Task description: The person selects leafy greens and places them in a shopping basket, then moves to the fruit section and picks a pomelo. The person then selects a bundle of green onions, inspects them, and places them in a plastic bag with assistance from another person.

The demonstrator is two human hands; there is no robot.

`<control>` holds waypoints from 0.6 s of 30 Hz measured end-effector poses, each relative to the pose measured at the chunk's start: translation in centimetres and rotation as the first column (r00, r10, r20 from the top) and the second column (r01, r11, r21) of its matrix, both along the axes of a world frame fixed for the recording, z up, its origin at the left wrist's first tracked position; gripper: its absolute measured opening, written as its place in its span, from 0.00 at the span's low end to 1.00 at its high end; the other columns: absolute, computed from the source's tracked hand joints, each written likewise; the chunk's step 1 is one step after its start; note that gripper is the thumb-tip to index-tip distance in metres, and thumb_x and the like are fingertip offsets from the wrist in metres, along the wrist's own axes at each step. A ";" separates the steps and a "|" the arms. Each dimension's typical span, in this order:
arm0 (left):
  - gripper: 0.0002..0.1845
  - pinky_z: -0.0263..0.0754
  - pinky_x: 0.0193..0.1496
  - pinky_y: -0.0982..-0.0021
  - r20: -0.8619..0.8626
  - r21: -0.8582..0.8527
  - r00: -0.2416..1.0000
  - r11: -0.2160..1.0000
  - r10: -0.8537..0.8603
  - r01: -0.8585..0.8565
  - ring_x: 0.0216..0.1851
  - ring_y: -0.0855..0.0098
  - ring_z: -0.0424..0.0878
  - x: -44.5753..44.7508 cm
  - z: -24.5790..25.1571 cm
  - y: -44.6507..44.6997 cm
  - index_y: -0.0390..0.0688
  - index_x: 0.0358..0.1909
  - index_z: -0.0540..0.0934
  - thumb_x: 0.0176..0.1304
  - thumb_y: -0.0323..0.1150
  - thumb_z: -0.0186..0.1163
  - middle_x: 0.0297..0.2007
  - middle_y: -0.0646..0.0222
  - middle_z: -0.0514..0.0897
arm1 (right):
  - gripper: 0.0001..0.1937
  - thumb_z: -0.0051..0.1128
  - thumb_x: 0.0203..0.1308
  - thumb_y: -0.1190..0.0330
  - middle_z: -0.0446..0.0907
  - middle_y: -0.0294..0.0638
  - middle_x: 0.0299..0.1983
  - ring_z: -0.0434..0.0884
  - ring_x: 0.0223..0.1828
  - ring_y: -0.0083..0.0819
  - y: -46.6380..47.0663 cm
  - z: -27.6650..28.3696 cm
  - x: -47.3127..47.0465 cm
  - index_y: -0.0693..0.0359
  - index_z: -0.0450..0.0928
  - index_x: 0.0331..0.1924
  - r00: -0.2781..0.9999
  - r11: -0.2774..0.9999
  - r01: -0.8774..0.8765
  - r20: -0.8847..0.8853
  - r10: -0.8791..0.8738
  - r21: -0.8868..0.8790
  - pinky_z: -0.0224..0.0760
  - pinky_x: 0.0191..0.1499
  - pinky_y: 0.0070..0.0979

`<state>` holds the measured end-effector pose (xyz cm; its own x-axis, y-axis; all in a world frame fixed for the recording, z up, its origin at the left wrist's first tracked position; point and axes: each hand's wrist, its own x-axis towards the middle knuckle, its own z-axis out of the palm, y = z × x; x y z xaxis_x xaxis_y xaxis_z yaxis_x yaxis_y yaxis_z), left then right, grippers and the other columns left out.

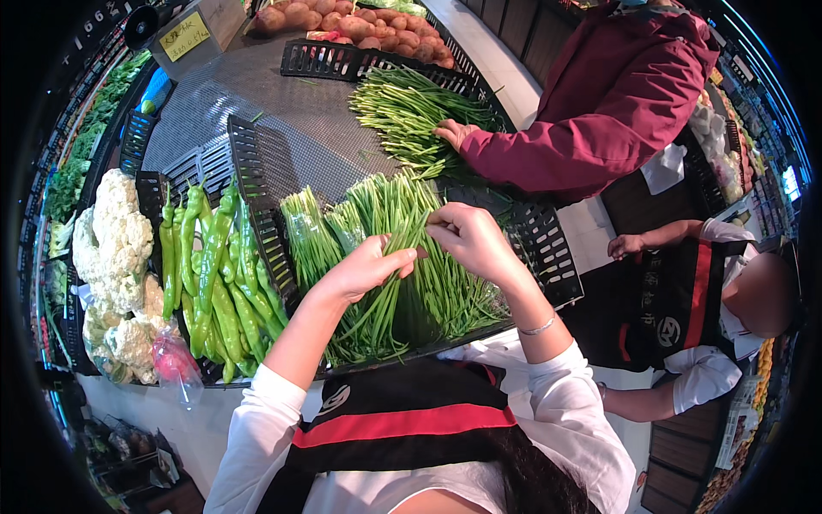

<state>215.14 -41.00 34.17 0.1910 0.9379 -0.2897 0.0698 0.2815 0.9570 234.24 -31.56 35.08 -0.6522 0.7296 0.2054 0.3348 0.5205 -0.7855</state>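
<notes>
Near the middle of the view my left hand (372, 266) is closed around a small bunch of long green stalks (379, 308), which look like garlic chives. My right hand (465, 238) pinches at the stalks' pale upper ends, with the fingertips drawn together. Below both hands lies a heap of the same greens (456, 295) in a black plastic crate. Wrapped bundles (308, 225) lie at its left side. A loose pile of similar stalks (411, 115) rests further back, with another person's hand on it.
Long green peppers (218, 257) and cauliflower (115, 238) fill the stand's left side, beside a black crate wall (253, 186). Potatoes or sweet potatoes (366, 29) lie at the back. A person in a maroon jacket (597, 122) leans in from the right; a person in an apron (674, 308) stands nearby.
</notes>
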 end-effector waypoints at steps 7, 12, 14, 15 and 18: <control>0.15 0.49 0.23 0.84 0.115 -0.139 0.988 0.984 -0.100 0.115 0.23 0.88 0.61 -1.0 0.5 0.4 0.38 0.45 0.79 0.69 0.40 0.56 0.24 0.82 0.73 | 0.06 0.59 0.58 0.69 0.78 0.47 0.29 0.82 0.33 0.46 0.8 0.3 2.3 0.63 0.81 0.33 0.894 0.840 0.259 0.211 -0.395 0.476 0.76 0.38 0.39; 0.15 0.47 0.20 0.86 0.193 -0.158 0.958 0.956 -0.214 0.245 0.21 0.91 0.61 -1.1 0.7 1.3 0.39 0.44 0.80 0.67 0.41 0.58 0.24 0.82 0.75 | 0.19 0.62 0.62 0.60 0.82 0.52 0.37 0.82 0.39 0.44 0.0 0.7 1.4 0.71 0.82 0.44 0.984 0.982 0.146 -0.088 -0.157 -0.119 0.74 0.42 0.35; 0.15 0.49 0.19 0.87 0.225 -0.161 0.944 0.946 -0.242 0.281 0.20 0.92 0.61 -0.8 0.8 2.0 0.41 0.47 0.79 0.67 0.41 0.58 0.28 0.80 0.80 | 0.11 0.59 0.66 0.67 0.78 0.34 0.25 0.76 0.26 0.17 -0.2 1.0 0.2 0.70 0.81 0.39 0.968 0.912 -0.035 -0.242 -0.072 -0.410 0.68 0.30 0.18; 0.15 0.50 0.19 0.87 0.262 -0.109 0.932 0.952 -0.250 0.286 0.19 0.92 0.62 -0.5 0.8 2.3 0.42 0.49 0.79 0.68 0.41 0.58 0.31 0.78 0.82 | 0.10 0.60 0.66 0.67 0.77 0.32 0.23 0.75 0.25 0.16 0.0 1.2 -0.2 0.69 0.80 0.36 0.968 0.878 -0.069 -0.244 -0.055 -0.473 0.67 0.29 0.16; 0.16 0.53 0.20 0.87 0.167 -0.101 0.956 0.960 -0.241 0.260 0.19 0.91 0.62 -0.4 1.6 3.7 0.43 0.53 0.77 0.69 0.40 0.58 0.34 0.71 0.83 | 0.11 0.63 0.65 0.66 0.76 0.32 0.21 0.73 0.23 0.16 0.4 1.9 -1.0 0.66 0.79 0.33 0.946 0.811 -0.002 -0.265 -0.189 -0.586 0.66 0.26 0.17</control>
<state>214.70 -37.29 35.72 0.4657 0.8141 -0.3469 0.0093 0.3875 0.9218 233.20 -31.11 36.98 -0.5509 0.8289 -0.0972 0.0601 -0.0768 -0.9952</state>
